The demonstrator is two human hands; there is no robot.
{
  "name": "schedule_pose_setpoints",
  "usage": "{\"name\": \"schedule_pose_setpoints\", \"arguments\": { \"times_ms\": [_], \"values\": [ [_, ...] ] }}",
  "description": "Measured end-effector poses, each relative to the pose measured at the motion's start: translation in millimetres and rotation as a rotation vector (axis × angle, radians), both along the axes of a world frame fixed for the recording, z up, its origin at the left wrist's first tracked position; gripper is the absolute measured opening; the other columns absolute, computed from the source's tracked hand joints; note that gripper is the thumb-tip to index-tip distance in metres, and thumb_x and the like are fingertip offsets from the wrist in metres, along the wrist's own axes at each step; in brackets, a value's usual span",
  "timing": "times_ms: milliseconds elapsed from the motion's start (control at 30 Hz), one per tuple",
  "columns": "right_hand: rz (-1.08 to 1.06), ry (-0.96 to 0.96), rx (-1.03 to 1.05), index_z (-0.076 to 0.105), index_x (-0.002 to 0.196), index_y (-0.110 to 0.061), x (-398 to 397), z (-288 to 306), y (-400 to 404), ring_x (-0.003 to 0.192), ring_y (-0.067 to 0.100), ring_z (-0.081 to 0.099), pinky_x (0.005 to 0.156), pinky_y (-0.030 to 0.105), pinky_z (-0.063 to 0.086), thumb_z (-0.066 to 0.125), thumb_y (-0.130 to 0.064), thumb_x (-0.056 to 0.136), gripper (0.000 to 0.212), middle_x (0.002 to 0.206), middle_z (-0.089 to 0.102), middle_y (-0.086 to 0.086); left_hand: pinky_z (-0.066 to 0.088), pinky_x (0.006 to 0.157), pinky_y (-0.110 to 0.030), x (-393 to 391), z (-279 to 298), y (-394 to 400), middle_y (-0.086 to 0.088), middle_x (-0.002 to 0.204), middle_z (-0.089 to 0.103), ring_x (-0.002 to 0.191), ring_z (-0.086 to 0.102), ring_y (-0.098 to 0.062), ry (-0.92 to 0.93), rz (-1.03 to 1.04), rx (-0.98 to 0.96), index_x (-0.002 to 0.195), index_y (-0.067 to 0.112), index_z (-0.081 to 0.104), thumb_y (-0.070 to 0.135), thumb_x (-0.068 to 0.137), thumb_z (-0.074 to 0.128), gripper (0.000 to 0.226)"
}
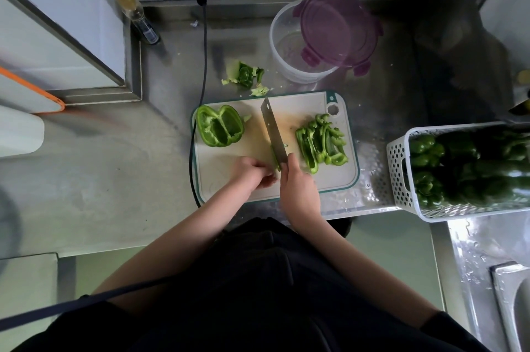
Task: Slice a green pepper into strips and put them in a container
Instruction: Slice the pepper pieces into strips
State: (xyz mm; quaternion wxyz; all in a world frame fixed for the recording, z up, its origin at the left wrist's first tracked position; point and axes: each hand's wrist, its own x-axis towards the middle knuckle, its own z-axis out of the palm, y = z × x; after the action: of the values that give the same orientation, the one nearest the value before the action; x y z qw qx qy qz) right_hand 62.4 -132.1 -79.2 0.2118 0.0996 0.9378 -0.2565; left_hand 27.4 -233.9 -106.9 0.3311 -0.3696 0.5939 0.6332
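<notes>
Right hand (298,182) has its grip wrapped around the knife handle, blade of the knife (274,133) angled up and away across the cutting board (329,179), its heel down by the fingers. Left hand (253,172) sits just beside it, fingers curled in a narrow pinch on a thin sliver of green pepper (276,163) right against the blade. That piece is mostly hidden, so how much is left of it I cannot tell.

Over on the left end of the board, a pepper half (219,126) lies cut side up, hollow showing. On the right end, a heap of pepper strips (321,140), loose and overlapping, well clear of the knife.

Beyond the board, on the steel surface (114,165), the stem and scraps (245,74) lie in a small pile. Just right of them stands the round clear container (286,47), with its purple lid (339,33) resting tilted across the rim, part of the opening uncovered. At the far right, a white perforated basket (398,168) holds more whole peppers (459,168).
</notes>
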Motion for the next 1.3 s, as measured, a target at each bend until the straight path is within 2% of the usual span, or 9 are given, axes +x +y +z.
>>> {"name": "schedule_pose_setpoints", "arguments": {
  "times_ms": [200,300,367,500,667,800,933,1167,1300],
  "values": [
    [0.035,0.04,0.013,0.039,0.108,-0.012,-6,2,9,0.065,0.037,0.055,0.053,0.038,0.042,0.028,-0.028,0.102,0.02,0.069,0.056,0.015,0.053,0.046,-0.019,0,-3,-2,-0.014,0.069,0.062,0.042,0.06,-0.01,0.009,-0.023,-0.019,0.084,-0.004,0.057,-0.004,0.088,0.06,0.004],
    [0.046,0.039,-0.011,0.041,0.104,-0.012,-8,4,17,0.062,0.037,0.054,0.054,0.041,0.044,0.031,-0.028,0.102,0.019,0.067,0.056,0.015,0.053,0.048,-0.019,0,-3,-2,-0.014,0.069,0.063,0.045,0.061,-0.011,0.019,-0.04,-0.035,0.091,-0.006,0.059,-0.003,0.087,0.061,0.005],
    [0.065,0.038,-0.013,0.042,0.101,-0.012,-7,3,19,0.061,0.038,0.055,0.054,0.043,0.047,0.033,-0.027,0.102,0.017,0.067,0.058,0.016,0.053,0.048,-0.019,-1,-2,-3,-0.015,0.069,0.062,0.045,0.061,-0.012,0.018,-0.037,-0.025,0.086,-0.005,0.06,-0.005,0.087,0.06,0.001],
    [0.092,0.045,-0.01,0.043,0.1,-0.011,-5,-1,20,0.06,0.039,0.056,0.053,0.047,0.05,0.035,-0.025,0.102,0.016,0.067,0.058,0.018,0.054,0.047,-0.02,-2,-2,-2,-0.016,0.068,0.059,0.041,0.06,-0.012,0.0,0.001,-0.01,0.075,0.0,0.056,-0.009,0.088,0.056,0.015],
    [0.083,0.043,-0.003,0.042,0.099,-0.013,-6,-1,23,0.059,0.037,0.054,0.051,0.041,0.046,0.033,-0.028,0.102,0.017,0.065,0.056,0.015,0.055,0.048,-0.021,-1,-2,-2,-0.016,0.069,0.06,0.042,0.06,-0.012,-0.003,-0.001,-0.017,0.079,-0.002,0.057,-0.008,0.088,0.057,0.01],
    [0.093,0.038,0.01,0.04,0.095,-0.014,-10,-2,28,0.058,0.036,0.051,0.05,0.034,0.038,0.033,-0.029,0.102,0.018,0.063,0.051,0.011,0.054,0.048,-0.021,-1,-2,-2,-0.017,0.069,0.06,0.042,0.06,-0.012,0.006,-0.011,-0.02,0.093,-0.007,0.057,-0.008,0.088,0.057,0.005],
    [0.122,0.041,0.0,0.039,0.093,-0.015,-9,-6,29,0.057,0.036,0.052,0.05,0.036,0.04,0.033,-0.03,0.102,0.018,0.062,0.052,0.012,0.052,0.047,-0.02,-2,0,-2,-0.017,0.067,0.058,0.037,0.058,-0.009,0.007,-0.033,-0.007,0.079,-0.003,0.055,-0.008,0.089,0.054,0.011],
    [0.153,-0.031,-0.026,0.045,0.1,-0.009,-17,-5,31,0.062,0.035,0.056,0.056,0.038,0.046,0.034,-0.028,0.102,0.022,0.067,0.055,0.013,0.054,0.048,-0.021,-2,-2,-1,-0.016,0.068,0.059,0.04,0.06,-0.01,-0.003,-0.013,-0.016,0.082,-0.004,0.058,-0.008,0.089,0.055,0.008],
    [0.108,-0.075,-0.067,0.047,0.093,-0.01,-37,-3,28,0.068,0.032,0.055,0.061,0.035,0.043,0.035,-0.03,0.102,0.025,0.074,0.057,0.011,0.053,0.047,-0.021,-5,-1,0,-0.015,0.065,0.06,0.04,0.06,-0.01,0.022,-0.001,-0.037,0.083,-0.004,0.057,-0.005,0.089,0.056,0.006]
  ]
}}
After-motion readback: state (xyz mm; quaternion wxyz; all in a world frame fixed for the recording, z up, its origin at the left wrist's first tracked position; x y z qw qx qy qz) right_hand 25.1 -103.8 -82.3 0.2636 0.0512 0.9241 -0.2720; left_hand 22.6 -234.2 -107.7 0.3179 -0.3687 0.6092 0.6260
